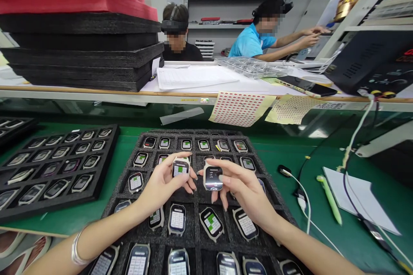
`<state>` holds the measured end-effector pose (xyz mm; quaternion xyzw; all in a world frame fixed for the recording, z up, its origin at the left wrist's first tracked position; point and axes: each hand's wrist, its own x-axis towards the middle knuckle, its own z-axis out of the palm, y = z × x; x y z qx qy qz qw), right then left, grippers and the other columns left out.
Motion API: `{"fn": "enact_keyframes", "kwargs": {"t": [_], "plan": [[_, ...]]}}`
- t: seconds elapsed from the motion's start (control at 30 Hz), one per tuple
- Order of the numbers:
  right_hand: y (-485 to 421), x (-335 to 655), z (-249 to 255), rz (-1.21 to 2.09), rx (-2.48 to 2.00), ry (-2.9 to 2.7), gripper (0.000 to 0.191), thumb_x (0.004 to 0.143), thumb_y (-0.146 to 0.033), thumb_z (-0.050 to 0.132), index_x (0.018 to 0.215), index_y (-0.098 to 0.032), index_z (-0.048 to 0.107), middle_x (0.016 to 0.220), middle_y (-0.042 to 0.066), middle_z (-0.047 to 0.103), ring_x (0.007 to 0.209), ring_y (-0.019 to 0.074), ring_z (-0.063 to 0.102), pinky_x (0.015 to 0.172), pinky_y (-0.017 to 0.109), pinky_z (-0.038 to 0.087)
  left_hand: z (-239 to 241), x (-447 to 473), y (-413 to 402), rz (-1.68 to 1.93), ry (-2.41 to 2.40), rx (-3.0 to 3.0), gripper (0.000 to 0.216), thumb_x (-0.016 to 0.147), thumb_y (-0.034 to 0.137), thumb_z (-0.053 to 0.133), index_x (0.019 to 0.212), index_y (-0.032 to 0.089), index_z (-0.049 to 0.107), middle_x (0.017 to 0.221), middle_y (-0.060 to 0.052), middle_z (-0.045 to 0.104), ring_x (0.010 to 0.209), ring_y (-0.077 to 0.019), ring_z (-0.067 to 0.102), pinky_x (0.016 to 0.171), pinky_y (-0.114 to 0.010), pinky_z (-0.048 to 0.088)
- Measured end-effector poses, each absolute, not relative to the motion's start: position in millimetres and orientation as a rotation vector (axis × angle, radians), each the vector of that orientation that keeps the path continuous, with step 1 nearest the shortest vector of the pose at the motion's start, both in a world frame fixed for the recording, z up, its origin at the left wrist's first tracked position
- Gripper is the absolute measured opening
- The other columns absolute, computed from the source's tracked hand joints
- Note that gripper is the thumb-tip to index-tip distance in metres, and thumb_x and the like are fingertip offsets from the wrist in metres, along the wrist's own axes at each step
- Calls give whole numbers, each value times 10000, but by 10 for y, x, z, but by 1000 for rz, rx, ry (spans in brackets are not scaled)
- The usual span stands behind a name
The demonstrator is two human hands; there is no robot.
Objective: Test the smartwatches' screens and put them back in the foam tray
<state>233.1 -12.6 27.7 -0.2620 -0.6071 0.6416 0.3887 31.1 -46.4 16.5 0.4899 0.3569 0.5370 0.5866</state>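
Observation:
My left hand (171, 178) is closed around a smartwatch case (180, 167) with no strap, its lit screen showing a white and green grid. In my right hand (240, 184) is another strapless smartwatch (213, 177), gripped by its edges, with a mostly dark screen and small white text. Both watches are held up above a black foam tray (195, 200), side by side and apart. Several more watch cases sit in the tray's square compartments, many with lit grid screens, such as one watch (211, 222) below my hands. The hands hide some compartments.
A second black tray (108, 159) of watches lies to the left. At right are a charging cable (308, 206), a green pen (329, 200) and white paper (358, 197). Stacked black foam (80, 58) stands on the shelf. Two people (248, 41) sit beyond it.

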Motion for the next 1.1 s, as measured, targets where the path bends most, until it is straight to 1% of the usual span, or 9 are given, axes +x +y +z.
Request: {"fn": "enact_keyframes", "kwargs": {"t": [0.1,0.17,0.27,0.43,0.53,0.67,0.87,1.0,1.1], "plan": [[-156,2313,284,1667,-615,-1550,451,828,-224,637,1265,-203,526,962,99,639,711,207,659,439,232,533,148,304,-460,1271,787,1133,553,773,134,602,1290,195,416,928,-59,616,752,-165,608,683,-308,523],[-181,2293,290,1645,-646,-1561,478,825,-208,655,1280,-212,509,954,91,637,725,203,655,454,235,546,141,302,-458,1273,775,1120,580,758,108,592,1301,193,409,938,-61,614,756,-166,607,694,-314,519],[-201,2282,285,1611,-683,-1583,450,838,-205,649,1270,-207,520,867,69,643,696,190,653,453,224,548,136,301,-454,1272,771,1110,571,768,105,570,1309,184,402,933,-66,614,751,-168,606,688,-316,516],[-161,2319,252,1658,-587,-1562,428,844,-183,619,1262,-203,532,925,90,649,703,201,659,443,228,543,116,297,-450,1264,776,1117,505,811,150,567,1290,175,411,928,-72,618,751,-173,608,678,-315,518],[-150,2327,253,1628,-605,-1559,348,873,-218,581,1220,-192,571,856,80,658,637,200,663,414,235,532,109,292,-455,1263,776,1124,498,817,167,575,1289,174,417,917,-70,619,747,-174,608,672,-313,517],[-185,2300,271,1542,-712,-1563,270,894,-250,578,1153,-183,607,747,49,653,540,160,646,382,191,489,118,290,-470,1257,777,1137,506,822,159,574,1301,180,411,917,-65,617,749,-170,606,681,-313,519],[-158,2332,216,1584,-648,-1611,281,921,-300,542,1169,-181,600,735,60,659,547,174,646,394,210,498,125,310,-458,1259,840,1118,410,880,270,541,1260,163,433,845,-53,609,678,-148,602,603,-278,529],[-142,2345,214,1685,-513,-1607,372,882,-262,589,1247,-202,549,898,92,647,695,212,663,450,241,537,106,306,-425,1252,877,1111,392,879,283,544,1230,136,449,775,-37,598,610,-128,585,531,-243,515],[-171,2319,240,1666,-566,-1610,446,841,-186,645,1268,-224,523,962,87,630,729,195,659,485,226,547,96,296,-420,1251,845,1097,456,855,227,567,1273,148,404,826,-44,605,667,-143,602,572,-261,529]]}}
